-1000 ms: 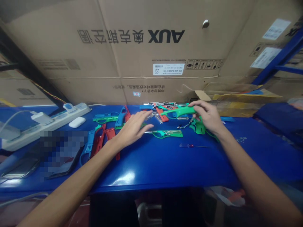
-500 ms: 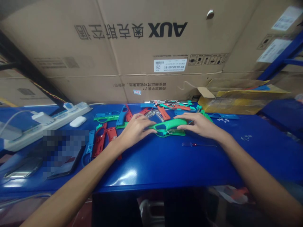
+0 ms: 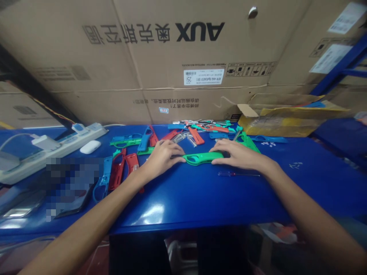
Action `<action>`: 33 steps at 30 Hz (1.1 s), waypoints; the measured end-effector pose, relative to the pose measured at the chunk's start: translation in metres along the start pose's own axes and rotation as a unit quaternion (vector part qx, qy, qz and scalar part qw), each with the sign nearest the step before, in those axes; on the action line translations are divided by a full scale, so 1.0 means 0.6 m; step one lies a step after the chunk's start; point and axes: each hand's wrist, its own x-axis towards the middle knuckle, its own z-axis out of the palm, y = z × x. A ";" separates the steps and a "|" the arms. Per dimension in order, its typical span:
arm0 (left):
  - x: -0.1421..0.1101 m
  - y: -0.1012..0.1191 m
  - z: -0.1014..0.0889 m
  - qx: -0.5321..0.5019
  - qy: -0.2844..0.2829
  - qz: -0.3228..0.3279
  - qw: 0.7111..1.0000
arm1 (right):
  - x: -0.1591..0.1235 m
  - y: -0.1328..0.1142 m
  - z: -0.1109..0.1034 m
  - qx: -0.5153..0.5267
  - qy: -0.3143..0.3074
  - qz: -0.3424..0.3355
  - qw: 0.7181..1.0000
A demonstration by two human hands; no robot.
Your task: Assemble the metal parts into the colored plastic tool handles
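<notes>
A green plastic handle shell [image 3: 202, 157] lies flat on the blue table [image 3: 200, 198], stacked over another green piece. My left hand [image 3: 163, 156] pinches its left end with curled fingers. My right hand [image 3: 237, 154] presses down on its right end, fingers together. A small red-handled screwdriver [image 3: 237, 174] lies just in front of my right hand. Behind both hands, several red, blue and green handle shells [image 3: 197, 131] and small metal parts are scattered.
More red and blue shells [image 3: 117, 172] lie left of my left hand. A white power strip [image 3: 57, 147], a white earbud case [image 3: 90, 146] and a phone [image 3: 25, 204] sit at the left. Large cardboard boxes [image 3: 172, 57] wall off the back. An open yellow-lined box [image 3: 286, 118] stands at back right.
My right hand brought the green shell down from the pile onto the green piece on the table. My left hand moved in and closed on its left end.
</notes>
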 end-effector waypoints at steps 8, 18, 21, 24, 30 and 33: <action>-0.002 -0.001 0.000 -0.011 -0.016 0.001 1.000 | 0.003 -0.007 -0.001 0.023 -0.012 -0.009 1.000; 0.000 0.001 0.000 0.005 -0.021 -0.008 1.000 | 0.001 -0.004 0.006 0.013 -0.007 -0.005 1.000; -0.001 0.002 0.000 0.003 -0.026 -0.005 1.000 | 0.001 -0.005 0.007 0.009 -0.011 -0.013 1.000; -0.001 0.002 -0.001 -0.006 -0.035 -0.004 0.999 | 0.003 -0.008 0.007 0.010 -0.012 -0.019 1.000; -0.001 0.007 0.000 -0.013 -0.033 -0.011 0.999 | 0.004 -0.016 0.002 0.029 -0.022 -0.013 0.999; -0.001 0.009 0.004 -0.008 -0.025 -0.007 1.000 | 0.003 -0.020 -0.002 0.030 -0.026 -0.004 0.999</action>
